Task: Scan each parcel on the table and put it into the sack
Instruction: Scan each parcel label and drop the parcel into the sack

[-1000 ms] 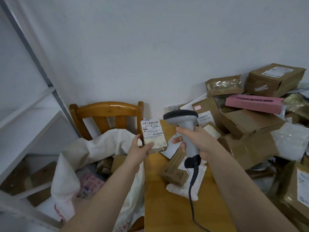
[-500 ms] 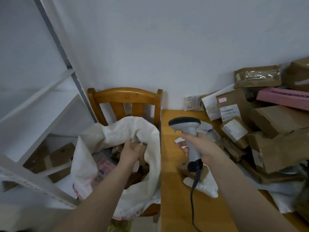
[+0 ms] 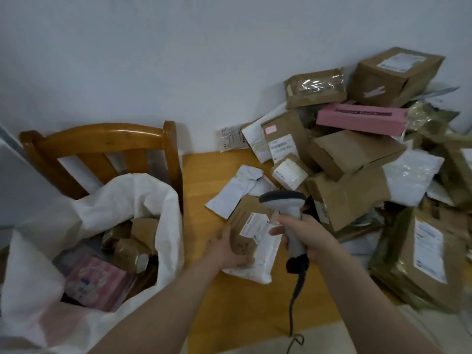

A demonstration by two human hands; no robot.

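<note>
Parcels crowded the table's right side, against the wall. The left hand gripped a box; the right hand gripped the scanner.

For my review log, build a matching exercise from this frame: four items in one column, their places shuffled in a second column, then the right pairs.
Things:
1. scanner
2. brown parcel
3. pink box
4. sack

Places:
A. standing open on the chair
B. high in the parcel pile by the wall
C. gripped in the right hand
D. held by the left hand, lying on a white mailer

Pairs: 1-C, 2-D, 3-B, 4-A
</note>
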